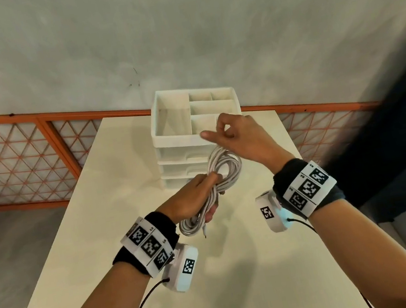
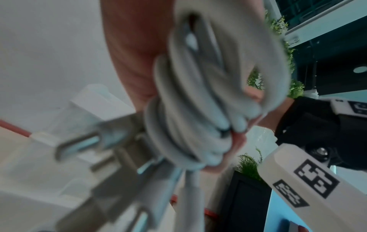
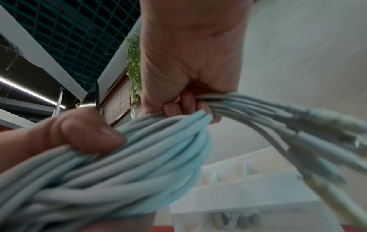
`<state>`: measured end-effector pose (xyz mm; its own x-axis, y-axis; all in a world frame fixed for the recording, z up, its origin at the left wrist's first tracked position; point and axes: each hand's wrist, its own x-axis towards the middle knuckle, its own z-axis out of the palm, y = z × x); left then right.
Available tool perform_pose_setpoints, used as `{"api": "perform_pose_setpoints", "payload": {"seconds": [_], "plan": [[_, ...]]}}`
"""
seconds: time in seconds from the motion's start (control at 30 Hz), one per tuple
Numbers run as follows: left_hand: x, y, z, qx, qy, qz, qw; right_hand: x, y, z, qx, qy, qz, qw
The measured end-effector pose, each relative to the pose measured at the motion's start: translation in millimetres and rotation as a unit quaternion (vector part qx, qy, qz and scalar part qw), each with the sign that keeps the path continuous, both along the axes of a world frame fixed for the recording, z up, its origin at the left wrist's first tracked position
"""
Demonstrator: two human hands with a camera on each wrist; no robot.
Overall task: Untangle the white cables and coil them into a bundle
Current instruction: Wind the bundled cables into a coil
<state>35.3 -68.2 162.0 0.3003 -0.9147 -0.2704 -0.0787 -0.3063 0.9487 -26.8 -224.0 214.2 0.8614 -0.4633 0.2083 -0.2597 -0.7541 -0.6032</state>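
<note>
Over the pale cream tabletop (image 1: pixel 100 226), just in front of the white plastic drawer organiser (image 1: pixel 179 131) with open compartments on top, the left hand (image 1: pixel 191 199) has its fingers wrapped round the middle of the coiled bundle of white cables (image 1: pixel 218 183), pinching the loops together so they bulge above and below the fist. A few metal-tipped plug ends (image 2: pixel 79 146) hang loose from the bundle's lower part. To the right, the right hand (image 1: pixel 236 134) curls its fingers (image 3: pixel 178 106) round the bundle's upper loop, lifted against the organiser's front edge, the forefinger pointing left. Both wrists wear black bands with white marker tags (image 1: pixel 308 187).
</note>
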Motion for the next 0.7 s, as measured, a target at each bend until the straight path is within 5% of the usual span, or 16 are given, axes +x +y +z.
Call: {"api": "perform_pose_setpoints", "payload": {"seconds": [0.23, 0.33, 0.53, 0.7], "plan": [[15.7, 1.6, 0.5, -0.048, 0.047, 0.071, 0.995, -16.1, -10.4, -14.6, 0.210, 0.024, 0.067, 0.975], [13.6, -6.9, -1.9, -0.079, 0.030, 0.116, 0.990, -12.2, 6.5, -34.7, 0.212, -0.031, 0.058, 0.975], [4.4, -25.9, -2.6, -0.164, 0.011, 0.181, 0.969, 0.1, 49.6, -57.9, 0.158, -0.133, -0.087, 0.975], [10.1, -20.9, -0.9, -0.142, 0.029, 0.172, 0.975, -6.8, 28.9, -46.7, 0.162, -0.018, -0.008, 0.987]]}}
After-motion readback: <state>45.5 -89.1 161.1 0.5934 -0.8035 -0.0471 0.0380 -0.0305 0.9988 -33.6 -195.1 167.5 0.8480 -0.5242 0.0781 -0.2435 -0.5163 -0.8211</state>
